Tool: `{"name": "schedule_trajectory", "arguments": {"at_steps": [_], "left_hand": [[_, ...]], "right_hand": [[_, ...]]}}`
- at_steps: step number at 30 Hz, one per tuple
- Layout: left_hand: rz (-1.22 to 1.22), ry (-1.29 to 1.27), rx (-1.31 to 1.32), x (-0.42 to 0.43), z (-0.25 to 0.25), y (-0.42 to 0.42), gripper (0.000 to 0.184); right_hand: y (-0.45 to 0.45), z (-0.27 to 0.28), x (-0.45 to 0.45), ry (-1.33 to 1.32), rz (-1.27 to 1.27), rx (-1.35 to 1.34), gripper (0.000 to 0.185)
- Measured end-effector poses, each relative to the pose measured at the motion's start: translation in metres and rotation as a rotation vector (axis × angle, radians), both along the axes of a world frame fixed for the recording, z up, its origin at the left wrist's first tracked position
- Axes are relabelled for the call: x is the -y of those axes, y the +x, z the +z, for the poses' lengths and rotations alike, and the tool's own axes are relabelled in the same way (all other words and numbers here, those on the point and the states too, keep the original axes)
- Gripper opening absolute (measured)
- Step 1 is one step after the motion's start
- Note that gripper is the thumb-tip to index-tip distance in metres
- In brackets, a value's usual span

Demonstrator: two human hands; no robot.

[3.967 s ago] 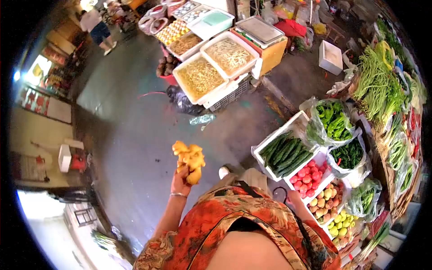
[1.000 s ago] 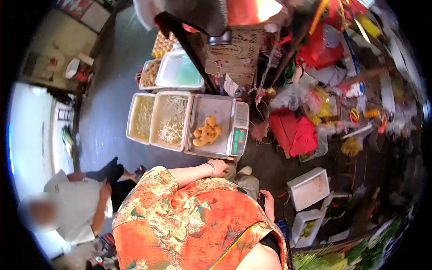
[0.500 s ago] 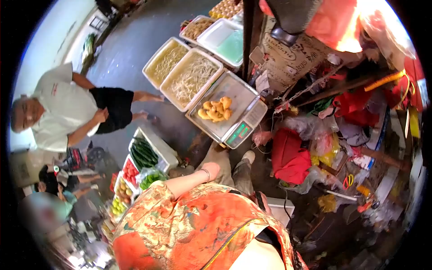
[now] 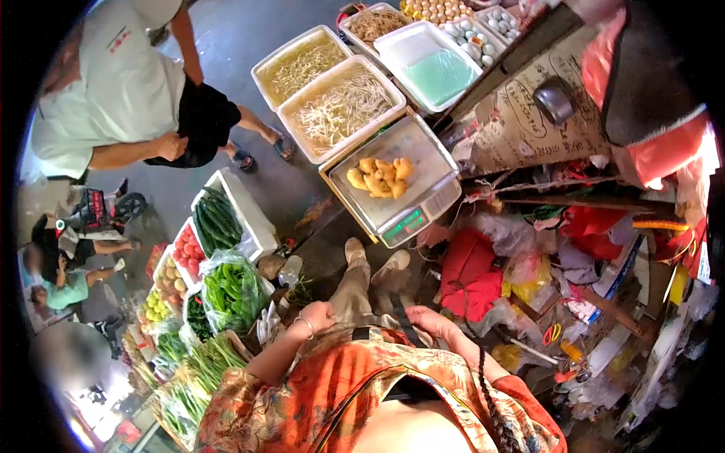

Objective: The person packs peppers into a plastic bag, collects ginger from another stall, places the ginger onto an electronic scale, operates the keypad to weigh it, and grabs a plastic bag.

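My left hand (image 4: 317, 315), with a bracelet at its wrist, is closed in front of my waist on the left. What its fingers hold, if anything, I cannot make out. At the right of my waist, my right hand (image 4: 436, 325) is closed at a dark strap (image 4: 406, 320). Beyond both hands, several knobs of ginger (image 4: 381, 177) lie on the metal pan of a digital scale (image 4: 423, 143) with a green lit display. Neither hand touches the scale.
Tubs of bean sprouts (image 4: 347, 113) adjoin the scale. Cucumbers (image 4: 217, 217), tomatoes (image 4: 189, 251) and bagged green peppers (image 4: 232, 291) are at left. A person in a pale shirt (image 4: 132, 83) stands beyond. A red bag (image 4: 472, 275) and plastic litter are at right.
My left hand has drawn back left toward my waist, and my right hand has come into view. The view has shifted, showing more vegetables and eggs. The ginger remains on the scale.
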State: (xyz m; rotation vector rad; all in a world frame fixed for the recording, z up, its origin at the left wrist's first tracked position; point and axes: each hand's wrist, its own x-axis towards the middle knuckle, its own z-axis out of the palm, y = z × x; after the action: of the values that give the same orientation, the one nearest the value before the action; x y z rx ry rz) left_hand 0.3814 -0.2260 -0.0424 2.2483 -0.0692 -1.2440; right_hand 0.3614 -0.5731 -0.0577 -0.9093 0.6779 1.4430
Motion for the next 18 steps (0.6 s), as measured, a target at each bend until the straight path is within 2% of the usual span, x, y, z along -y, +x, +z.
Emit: {"name": "schedule_trajectory", "arguments": {"at_steps": [2, 5, 6, 7, 9, 10, 11, 13, 15, 16, 18], "left_hand": [[0.018, -0.021, -0.085, -0.008, -0.018, -0.005, 0.015], [0.005, 0.004, 0.039, -0.004, -0.019, -0.013, 0.009], [0.016, 0.008, 0.027, -0.003, -0.018, -0.018, 0.009], [0.083, -0.111, 0.074, 0.0, -0.017, -0.024, 0.007], [0.137, -0.348, 0.181, 0.01, -0.008, -0.029, 0.004], [0.304, -0.335, 0.073, 0.021, 0.0, -0.036, 0.006], [0.382, -0.404, -0.009, 0.027, 0.003, -0.048, 0.008], [0.501, -0.469, -0.082, 0.047, 0.009, -0.058, 0.01], [1.059, -0.656, -0.573, 0.074, 0.04, -0.07, 0.008], [1.146, -0.787, -0.591, 0.085, 0.029, -0.098, 0.01], [1.182, -0.738, -0.693, 0.114, 0.034, -0.13, 0.012]], "right_hand": [[0.032, 0.057, -0.019, 0.017, -0.045, -0.016, 0.011], [0.032, 0.052, -0.013, -0.054, -0.029, -0.033, 0.012], [0.036, 0.05, 0.002, 0.051, 0.019, -0.016, 0.014], [0.072, 0.093, -0.004, 0.157, 0.064, 0.004, 0.017], [0.087, 0.089, 0.012, 0.204, 0.217, 0.056, 0.027], [0.112, 0.122, 0.009, 0.198, 0.175, 0.096, 0.027], [0.111, 0.101, 0.019, 0.241, 0.243, 0.086, 0.026], [0.115, 0.052, 0.056, 0.596, 0.541, 0.478, 0.04], [0.079, 0.0, 0.095, 0.256, 0.53, -0.123, 0.031], [0.077, -0.02, 0.109, 0.259, 0.551, -0.143, 0.031], [0.076, -0.045, 0.133, 0.465, 0.679, 0.097, 0.035]]}}
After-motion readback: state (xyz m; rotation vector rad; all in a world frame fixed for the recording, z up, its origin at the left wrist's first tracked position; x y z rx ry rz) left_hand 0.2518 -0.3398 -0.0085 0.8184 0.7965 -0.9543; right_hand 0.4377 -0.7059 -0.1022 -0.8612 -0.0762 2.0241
